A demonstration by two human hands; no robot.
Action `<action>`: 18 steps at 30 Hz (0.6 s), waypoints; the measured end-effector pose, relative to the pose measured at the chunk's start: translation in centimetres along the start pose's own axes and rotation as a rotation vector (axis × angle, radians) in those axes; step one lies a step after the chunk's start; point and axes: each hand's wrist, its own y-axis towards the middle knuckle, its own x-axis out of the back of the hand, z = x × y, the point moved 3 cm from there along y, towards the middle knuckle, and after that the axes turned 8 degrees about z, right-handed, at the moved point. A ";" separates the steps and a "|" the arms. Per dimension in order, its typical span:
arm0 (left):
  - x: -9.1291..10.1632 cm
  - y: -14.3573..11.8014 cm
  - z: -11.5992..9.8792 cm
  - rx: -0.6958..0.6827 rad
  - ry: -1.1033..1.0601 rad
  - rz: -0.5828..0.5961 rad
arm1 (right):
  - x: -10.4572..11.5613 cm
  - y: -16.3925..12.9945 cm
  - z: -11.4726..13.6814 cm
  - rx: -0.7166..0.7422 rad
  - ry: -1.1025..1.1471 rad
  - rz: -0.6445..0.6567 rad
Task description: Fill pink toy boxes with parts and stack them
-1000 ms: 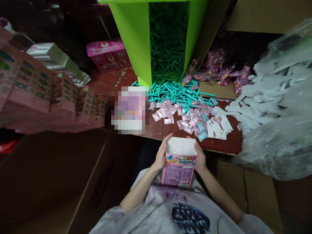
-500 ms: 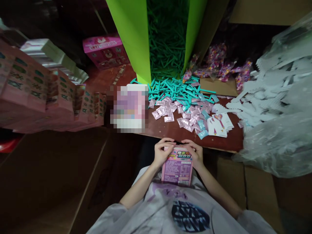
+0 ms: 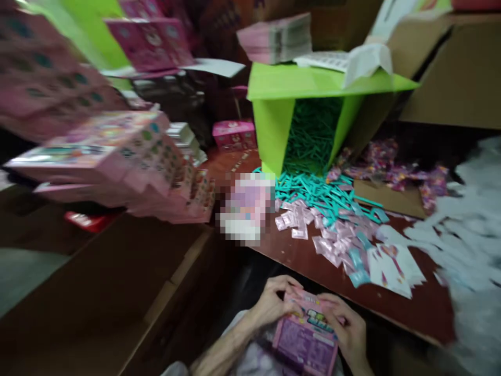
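Compared with the frame half a second earlier, the view has swung upward and to the left and is now motion-blurred; the top of the green box (image 3: pixel 313 83), previously cut off, is in view, bearing a stack of pink cartons (image 3: pixel 276 39) and white sheets (image 3: pixel 344 60); the hands and the small pink box (image 3: pixel 307 337) have dropped to the lower edge of the picture, just short of the table edge (image 3: pixel 313 274); the box's top flap, standing open one second ago, remains folded shut as it was half a second ago.

The small pink box lies tilted between both hands, above the person's lap; its upper face is pink with a bright multicoloured title panel near the top and a purple panel of fine print below; the characters are too blurred to read.

The left hand (image 3: pixel 274 303) curls its fingers over the box's top left corner; the right hand (image 3: pixel 348 326) clasps the top right edge, fingers bent onto the flap; both hands are closed on the box.

On the table: teal sticks (image 3: pixel 313 185) spilling from the green box; pink sachets (image 3: pixel 324 235); printed cards (image 3: pixel 395 263); a pixelated patch (image 3: pixel 246 206). Stacked pink boxes (image 3: pixel 129 162) rise at left; their printing is illegible.
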 end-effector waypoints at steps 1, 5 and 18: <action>0.8 0.0 -1.0 0.018 0.118 0.075 | -0.1 0.3 0.5 0.034 -0.004 0.034; 5.0 -0.9 -9.4 -0.112 0.581 0.439 | -0.3 3.5 5.2 0.146 0.186 0.279; 32.8 -8.7 -26.5 -0.671 1.234 -1.441 | -15.4 20.5 4.4 0.079 -0.255 0.165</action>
